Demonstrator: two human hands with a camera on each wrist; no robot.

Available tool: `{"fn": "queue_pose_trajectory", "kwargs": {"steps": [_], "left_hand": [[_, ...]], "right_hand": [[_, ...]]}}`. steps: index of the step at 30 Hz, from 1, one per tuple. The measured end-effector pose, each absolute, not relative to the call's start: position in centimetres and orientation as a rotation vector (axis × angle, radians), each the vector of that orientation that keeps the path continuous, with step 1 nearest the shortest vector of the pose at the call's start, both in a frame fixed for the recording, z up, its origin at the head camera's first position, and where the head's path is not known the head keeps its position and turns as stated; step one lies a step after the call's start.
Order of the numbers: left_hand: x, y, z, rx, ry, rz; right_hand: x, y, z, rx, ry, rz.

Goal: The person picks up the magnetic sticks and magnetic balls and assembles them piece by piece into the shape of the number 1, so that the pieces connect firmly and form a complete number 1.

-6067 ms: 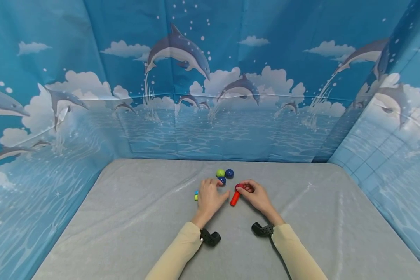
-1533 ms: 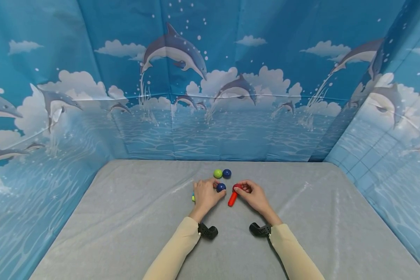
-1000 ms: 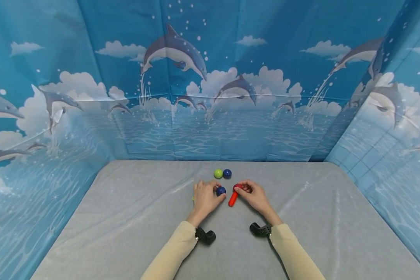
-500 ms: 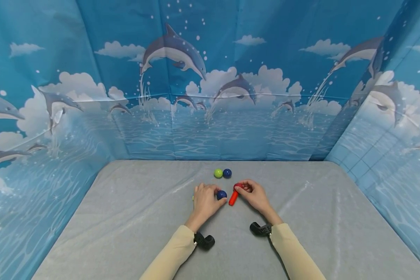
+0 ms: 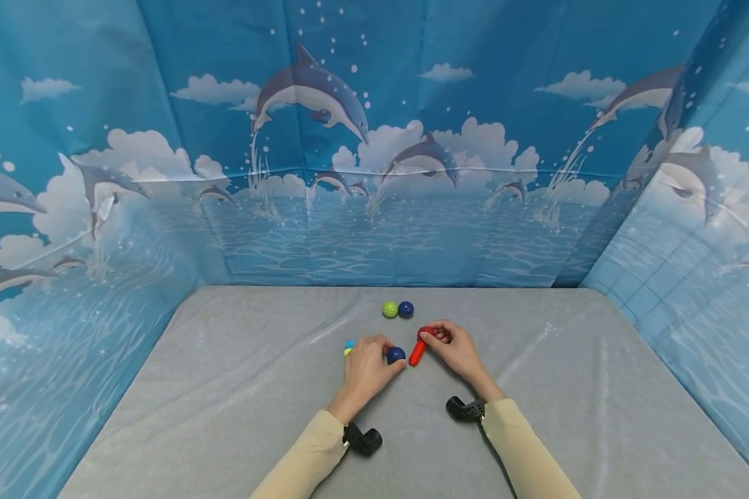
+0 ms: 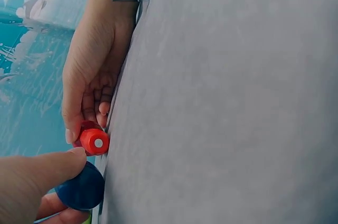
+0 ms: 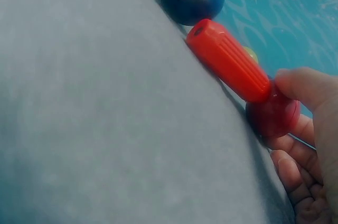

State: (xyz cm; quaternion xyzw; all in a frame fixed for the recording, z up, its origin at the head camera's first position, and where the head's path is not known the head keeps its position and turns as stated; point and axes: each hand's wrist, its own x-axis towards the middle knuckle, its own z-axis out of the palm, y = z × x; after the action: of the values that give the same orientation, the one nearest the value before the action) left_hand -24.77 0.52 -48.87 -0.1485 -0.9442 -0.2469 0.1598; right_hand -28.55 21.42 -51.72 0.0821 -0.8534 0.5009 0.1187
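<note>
My left hand point(image 5: 364, 374) pinches a dark blue ball point(image 5: 395, 355) between thumb and fingers, low over the table. In the right wrist view that blue ball point(image 7: 189, 5) is close to the end of a red ridged rod point(image 7: 227, 57). A dark red ball point(image 7: 273, 112) meets the rod's other end, and my right hand point(image 5: 458, 352) pinches this ball with thumb and fingers. The rod point(image 5: 417, 353) slants toward me from the red ball. Seen end-on in the left wrist view, the red rod point(image 6: 95, 142) shows a pale round tip.
A lime green ball point(image 5: 389, 309) and another dark blue ball point(image 5: 406, 310) sit side by side farther back on the grey-covered table point(image 5: 256, 388). Left of my left hand lies a partly hidden blue and yellow-green piece point(image 5: 348, 347). A dolphin-print curtain point(image 5: 374, 229) surrounds the table.
My left hand has taken hold of the front blue ball and drawn it away from the pair at the back, toward me, beside the rod. The right hand has stayed nearly still.
</note>
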Motion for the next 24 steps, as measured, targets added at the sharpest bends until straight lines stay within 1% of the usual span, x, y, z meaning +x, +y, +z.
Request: {"fn": "queue_pose_trajectory", "kwargs": {"steps": [11,24], "left_hand": [[-23.6,0.6,-49.2,-0.444,-2.635,-0.738],[-22.8,0.8,-49.6,-0.395,-2.631,-0.782]], "right_hand": [[-28.6,21.4,-51.6,0.221,-2.513,1.445],[-28.6,21.3,-51.7,0.226,-2.511,1.431]]}}
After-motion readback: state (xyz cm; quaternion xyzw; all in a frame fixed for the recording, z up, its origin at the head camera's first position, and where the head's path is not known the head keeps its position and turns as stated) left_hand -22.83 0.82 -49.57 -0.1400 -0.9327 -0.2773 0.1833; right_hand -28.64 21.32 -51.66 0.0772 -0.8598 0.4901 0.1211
